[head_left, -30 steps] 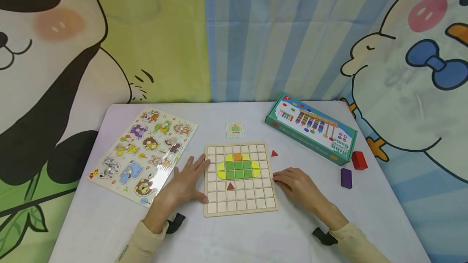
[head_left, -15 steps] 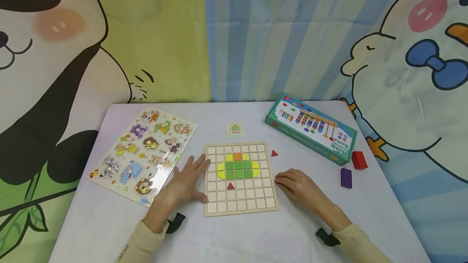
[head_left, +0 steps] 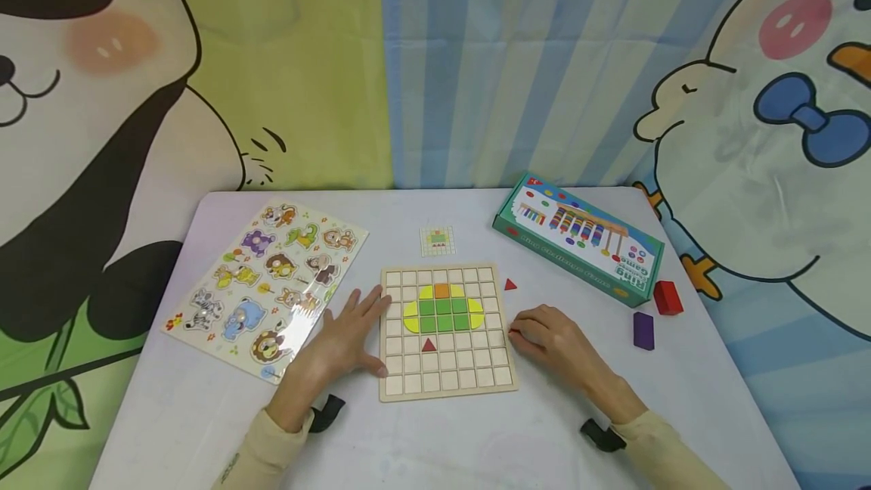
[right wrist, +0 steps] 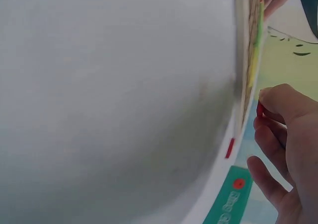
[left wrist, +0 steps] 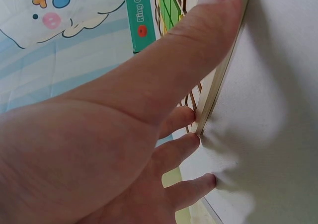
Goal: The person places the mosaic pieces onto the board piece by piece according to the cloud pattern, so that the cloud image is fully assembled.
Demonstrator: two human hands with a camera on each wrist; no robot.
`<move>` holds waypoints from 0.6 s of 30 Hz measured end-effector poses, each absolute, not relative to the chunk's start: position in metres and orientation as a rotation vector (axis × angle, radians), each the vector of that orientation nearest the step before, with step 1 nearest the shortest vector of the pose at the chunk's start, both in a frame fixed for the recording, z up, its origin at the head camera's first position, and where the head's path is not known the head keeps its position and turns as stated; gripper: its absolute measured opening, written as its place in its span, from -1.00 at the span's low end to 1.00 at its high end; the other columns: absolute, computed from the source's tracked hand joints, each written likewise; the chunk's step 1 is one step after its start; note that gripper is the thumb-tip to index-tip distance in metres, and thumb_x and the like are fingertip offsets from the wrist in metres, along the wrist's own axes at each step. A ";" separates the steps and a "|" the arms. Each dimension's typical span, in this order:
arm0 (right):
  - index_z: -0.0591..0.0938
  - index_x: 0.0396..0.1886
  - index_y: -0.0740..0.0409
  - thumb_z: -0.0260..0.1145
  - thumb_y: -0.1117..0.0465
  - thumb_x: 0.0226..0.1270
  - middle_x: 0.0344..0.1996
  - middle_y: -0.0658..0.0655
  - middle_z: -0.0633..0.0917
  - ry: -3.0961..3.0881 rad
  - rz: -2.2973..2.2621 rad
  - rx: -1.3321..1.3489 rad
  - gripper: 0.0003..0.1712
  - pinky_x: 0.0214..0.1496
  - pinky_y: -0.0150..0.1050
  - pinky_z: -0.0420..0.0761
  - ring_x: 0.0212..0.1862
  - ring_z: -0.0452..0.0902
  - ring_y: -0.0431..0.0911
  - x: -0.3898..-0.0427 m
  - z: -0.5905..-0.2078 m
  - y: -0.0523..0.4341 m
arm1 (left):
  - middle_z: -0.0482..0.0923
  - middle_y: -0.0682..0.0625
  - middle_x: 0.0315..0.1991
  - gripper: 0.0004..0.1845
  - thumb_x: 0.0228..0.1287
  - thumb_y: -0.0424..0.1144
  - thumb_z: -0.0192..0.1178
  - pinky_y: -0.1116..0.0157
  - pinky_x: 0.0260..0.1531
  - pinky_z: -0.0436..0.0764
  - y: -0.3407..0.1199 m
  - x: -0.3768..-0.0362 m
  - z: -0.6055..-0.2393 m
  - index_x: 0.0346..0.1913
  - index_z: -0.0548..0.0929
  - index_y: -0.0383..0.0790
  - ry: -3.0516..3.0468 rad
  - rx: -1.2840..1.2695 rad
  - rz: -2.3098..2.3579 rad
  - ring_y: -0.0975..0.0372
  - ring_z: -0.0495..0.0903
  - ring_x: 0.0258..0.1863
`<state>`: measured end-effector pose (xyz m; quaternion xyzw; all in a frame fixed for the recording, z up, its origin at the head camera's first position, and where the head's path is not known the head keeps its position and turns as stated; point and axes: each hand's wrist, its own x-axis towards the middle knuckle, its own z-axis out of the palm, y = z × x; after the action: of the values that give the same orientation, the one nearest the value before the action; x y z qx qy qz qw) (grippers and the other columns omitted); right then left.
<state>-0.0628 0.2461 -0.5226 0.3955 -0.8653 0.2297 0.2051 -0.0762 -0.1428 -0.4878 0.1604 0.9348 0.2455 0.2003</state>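
In the head view a wooden grid board (head_left: 449,360) lies mid-table. Green squares (head_left: 444,314), yellow rounded pieces, an orange square (head_left: 441,290) and a red triangle (head_left: 428,345) sit in its cells. My left hand (head_left: 340,346) rests at the board's left edge, fingers spread, thumb on the rim; the left wrist view shows the thumb (left wrist: 198,30) there. Beside the right edge, my right hand (head_left: 554,342) pinches a small red piece (right wrist: 260,109) between thumb and finger, seen in the right wrist view; its full shape is hidden. Another red triangle (head_left: 510,284) lies near the board's upper right.
A small pattern card (head_left: 437,241) lies behind the board. Left is an animal puzzle sheet (head_left: 272,286). At the back right stands a green game box (head_left: 578,237), with a red block (head_left: 668,298) and a purple block (head_left: 643,331) near it.
My right hand drew slightly away from the board's right edge, then came slightly back towards it. The left hand and the pieces on the board stay in place.
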 end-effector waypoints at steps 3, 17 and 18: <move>0.80 -0.25 0.13 0.67 0.35 -0.16 -0.25 0.02 0.79 -2.369 0.667 1.131 -0.63 -0.15 -0.23 0.69 -0.19 0.68 -0.14 -0.067 -0.517 0.231 | -0.07 -0.15 0.66 0.30 -0.32 -0.08 0.68 -0.60 0.29 -0.11 -0.143 -0.076 -0.487 0.59 0.18 -0.17 2.612 0.448 0.690 -0.27 -0.16 0.61; 0.81 -0.17 0.05 0.56 0.17 0.17 -0.20 -0.04 0.77 -2.483 0.541 1.268 -0.78 -0.02 -0.27 0.65 -0.10 0.66 -0.16 -0.066 -0.517 0.150 | -0.08 -0.13 0.66 0.30 -0.32 -0.09 0.69 -0.59 0.30 -0.11 -0.142 -0.076 -0.488 0.59 0.18 -0.15 2.604 0.438 0.692 -0.25 -0.16 0.61; 0.81 -0.17 0.05 0.55 0.17 0.19 -0.21 -0.05 0.77 -2.489 0.524 1.268 -0.80 -0.01 -0.27 0.65 -0.09 0.66 -0.16 -0.065 -0.518 0.148 | -0.08 -0.13 0.66 0.30 -0.32 -0.09 0.68 -0.59 0.30 -0.11 -0.142 -0.076 -0.488 0.59 0.18 -0.15 2.605 0.439 0.690 -0.26 -0.16 0.61</move>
<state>-0.0647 0.1478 -0.5184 0.4413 -0.8659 0.1822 0.1491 -0.0761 -0.1422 -0.4876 0.1574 0.9340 0.2475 0.2042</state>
